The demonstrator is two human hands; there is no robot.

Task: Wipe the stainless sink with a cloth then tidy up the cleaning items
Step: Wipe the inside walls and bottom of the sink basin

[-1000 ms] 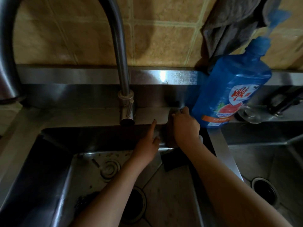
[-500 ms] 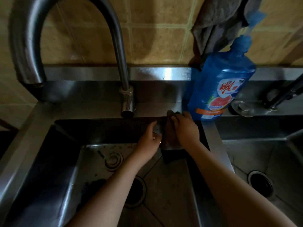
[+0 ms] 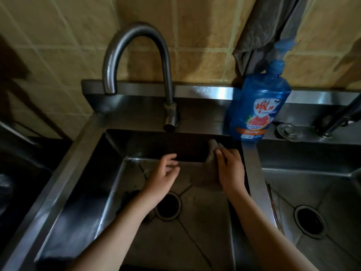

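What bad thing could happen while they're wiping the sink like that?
Two things, maybe. The right hand presses the cloth into the back corner of the sink, just below the blue soap bottle standing on the ledge. A big upward swipe might knock the bottle over. Also, the drain looks open, so loosened grime could get pushed into it.

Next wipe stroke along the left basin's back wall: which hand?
Right. The right hand presses the cloth against the back wall of the sink, near the corner. The left hand is open, holds nothing and is apart from the cloth.
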